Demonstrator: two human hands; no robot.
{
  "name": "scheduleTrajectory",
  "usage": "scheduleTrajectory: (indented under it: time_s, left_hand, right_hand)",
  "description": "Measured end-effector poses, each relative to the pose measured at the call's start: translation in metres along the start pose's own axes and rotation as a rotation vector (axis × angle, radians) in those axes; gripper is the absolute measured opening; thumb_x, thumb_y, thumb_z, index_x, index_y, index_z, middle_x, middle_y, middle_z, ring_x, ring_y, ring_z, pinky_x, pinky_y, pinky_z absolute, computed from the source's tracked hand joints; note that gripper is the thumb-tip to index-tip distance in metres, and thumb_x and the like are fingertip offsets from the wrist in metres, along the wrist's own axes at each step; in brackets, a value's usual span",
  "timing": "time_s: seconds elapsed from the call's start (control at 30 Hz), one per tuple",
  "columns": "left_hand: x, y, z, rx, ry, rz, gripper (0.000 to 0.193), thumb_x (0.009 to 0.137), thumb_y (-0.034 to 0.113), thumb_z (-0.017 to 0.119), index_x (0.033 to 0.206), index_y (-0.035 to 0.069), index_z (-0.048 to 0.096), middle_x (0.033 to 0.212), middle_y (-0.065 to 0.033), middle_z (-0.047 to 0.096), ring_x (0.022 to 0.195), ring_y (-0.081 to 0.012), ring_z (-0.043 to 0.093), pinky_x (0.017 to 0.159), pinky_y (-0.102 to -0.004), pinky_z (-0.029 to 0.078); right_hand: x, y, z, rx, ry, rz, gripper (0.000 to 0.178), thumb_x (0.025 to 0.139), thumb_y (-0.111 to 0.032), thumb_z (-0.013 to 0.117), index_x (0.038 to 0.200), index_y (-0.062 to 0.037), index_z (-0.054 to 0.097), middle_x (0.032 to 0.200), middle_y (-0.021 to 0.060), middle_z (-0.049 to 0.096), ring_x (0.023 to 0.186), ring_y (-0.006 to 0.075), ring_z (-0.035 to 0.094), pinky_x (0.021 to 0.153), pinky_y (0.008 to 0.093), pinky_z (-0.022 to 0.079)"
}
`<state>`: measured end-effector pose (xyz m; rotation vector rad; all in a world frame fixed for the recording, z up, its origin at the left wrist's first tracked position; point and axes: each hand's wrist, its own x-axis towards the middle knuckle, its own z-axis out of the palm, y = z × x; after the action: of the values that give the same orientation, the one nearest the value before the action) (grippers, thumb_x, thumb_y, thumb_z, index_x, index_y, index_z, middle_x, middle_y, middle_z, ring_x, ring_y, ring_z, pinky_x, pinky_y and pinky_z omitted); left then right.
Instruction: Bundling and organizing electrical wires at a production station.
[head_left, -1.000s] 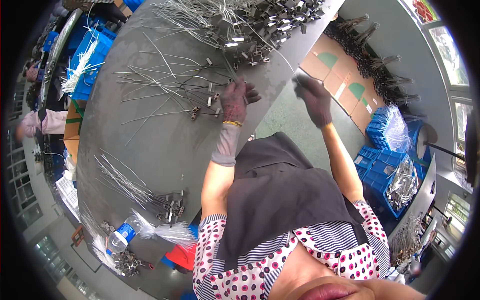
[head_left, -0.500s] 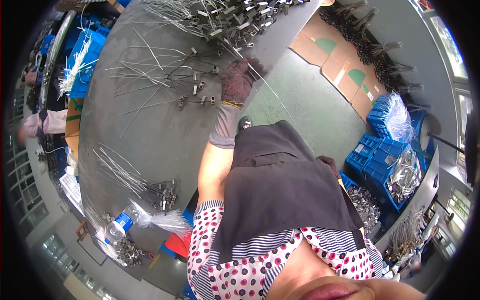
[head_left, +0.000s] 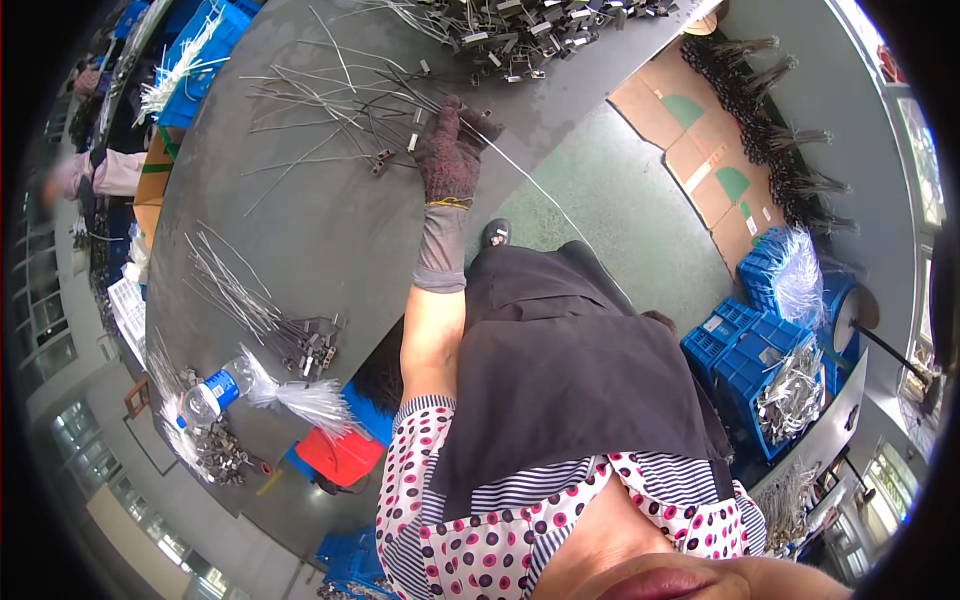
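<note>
My left hand, in a dark reddish knitted glove with a grey cuff, is over the grey table near its right edge. Its fingers are closed around a thin cable, and a small dark metal end piece shows beside them. A pale cable runs from there down past the table edge toward my right side. Just left of the hand lie loose cables with small metal blocks at their ends. Of my right hand, only a bit of dark glove shows beside the apron; its fingers are hidden.
A large heap of cables with metal ends covers the far table. Nearer left lie a cable bundle, a plastic bottle and white plastic strips. Blue crates stand right, beyond flattened cardboard. A red stool is lower left.
My left hand has moved left, off the table edge and over the loose cables, several of which are now gathered at it. The view has shifted slightly. My right hand is more hidden.
</note>
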<state>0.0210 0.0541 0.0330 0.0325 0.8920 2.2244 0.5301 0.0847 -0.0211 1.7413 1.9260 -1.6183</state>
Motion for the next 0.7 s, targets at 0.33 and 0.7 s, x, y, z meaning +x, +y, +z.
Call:
scheduleTrajectory:
  time_s: [0.33,0.7]
  left_hand:
    - [-0.014,0.023,-0.005,0.065,0.283,0.027,0.025,0.098,0.027,0.06,0.116,0.009,0.058,0.094,-0.0124,0.066,0.072,-0.0245,0.066,0.07,-0.0486,0.061]
    - [-0.038,0.005,-0.019,0.132,0.141,-0.063,0.023,0.097,0.022,0.063,0.107,0.002,0.061,0.092,-0.0127,0.069,0.075,-0.0255,0.07,0.067,-0.0438,0.062]
  right_hand:
    - [0.023,-0.013,-0.007,0.016,-0.059,0.013,0.029,0.087,-0.027,0.068,0.096,0.0009,0.072,0.089,0.016,0.073,0.081,0.0233,0.067,0.074,0.0361,0.053]
    - [0.057,-0.085,0.031,-0.01,-0.043,-0.07,0.034,0.081,-0.029,0.069,0.093,0.0026,0.072,0.081,0.0139,0.072,0.072,0.0195,0.066,0.069,0.0345,0.052]
